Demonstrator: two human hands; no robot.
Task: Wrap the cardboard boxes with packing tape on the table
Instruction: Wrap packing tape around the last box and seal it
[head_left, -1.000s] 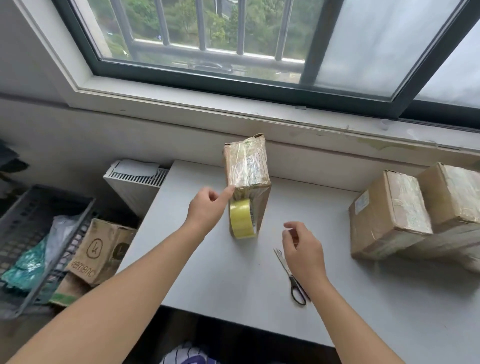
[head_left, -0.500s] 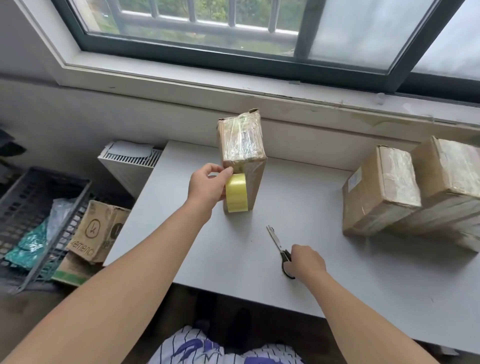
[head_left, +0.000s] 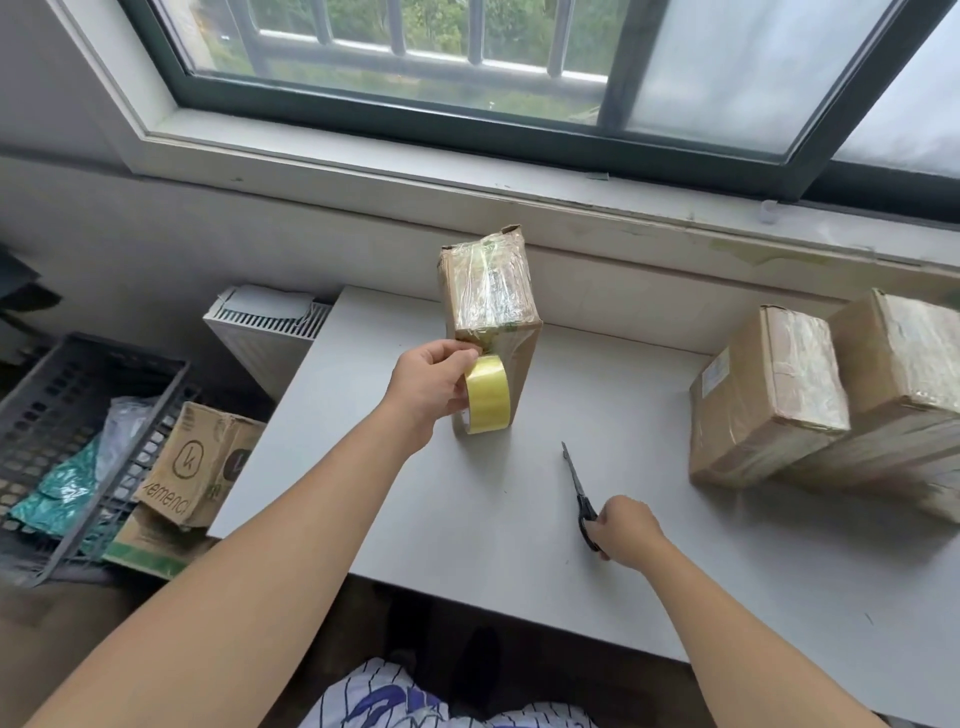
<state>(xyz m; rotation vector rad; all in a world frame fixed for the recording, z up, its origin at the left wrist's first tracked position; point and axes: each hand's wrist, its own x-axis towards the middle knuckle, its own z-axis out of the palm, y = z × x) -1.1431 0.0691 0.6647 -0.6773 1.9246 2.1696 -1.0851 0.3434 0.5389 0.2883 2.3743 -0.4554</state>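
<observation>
- Hands: the left hand (head_left: 431, 387) grips the yellow tape roll (head_left: 487, 397) against the near face of the upright cardboard box (head_left: 491, 306). The right hand (head_left: 626, 532) holds the scissors (head_left: 579, 483) by their handles, blades on the table (head_left: 467, 545).
- This grey table stands under a dark-framed window (head_left: 467, 52), with two taped boxes (head_left: 769, 395) at its right.
- On the floor to the left are a black crate (head_left: 62, 415) and a printed carton (head_left: 202, 462).

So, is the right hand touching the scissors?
Touching. In the head view the right hand grips the black handles of the scissors.
</observation>
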